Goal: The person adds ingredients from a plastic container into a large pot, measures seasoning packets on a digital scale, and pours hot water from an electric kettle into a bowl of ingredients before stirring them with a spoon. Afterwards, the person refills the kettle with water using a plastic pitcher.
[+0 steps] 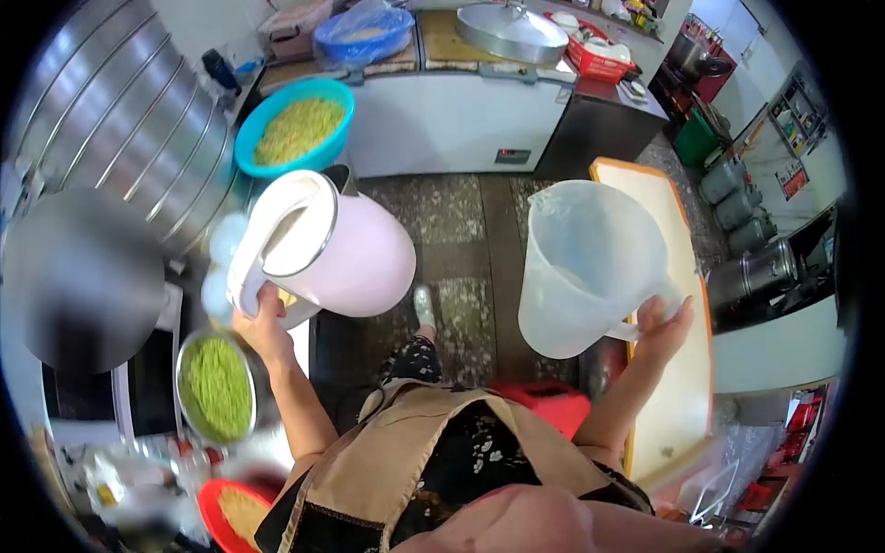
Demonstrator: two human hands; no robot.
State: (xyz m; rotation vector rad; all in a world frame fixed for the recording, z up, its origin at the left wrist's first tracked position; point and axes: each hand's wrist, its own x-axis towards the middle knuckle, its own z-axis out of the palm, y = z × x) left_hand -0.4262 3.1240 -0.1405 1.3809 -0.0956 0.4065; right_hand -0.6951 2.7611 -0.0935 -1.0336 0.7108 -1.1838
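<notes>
My left hand (265, 324) is closed around the handle of a pale pink electric kettle (361, 253). The kettle is tilted, its white lid toward the upper left and its dark spout at the top. On the other side, my right hand (662, 330) grips the handle of a translucent plastic measuring jug (590, 267). Its wide mouth faces up, and I cannot make out any liquid inside. The two vessels are held apart, above the floor. Below my left hand sits a metal bowl (219, 387) of shredded green vegetable.
A turquoise basin (346, 111) of chopped greens stands at the upper left beside tall stacked steamers (120, 111). A white chest freezer (452, 129) is ahead. To the right runs a white board with orange edging (678, 396). A red basin (214, 516) is at lower left.
</notes>
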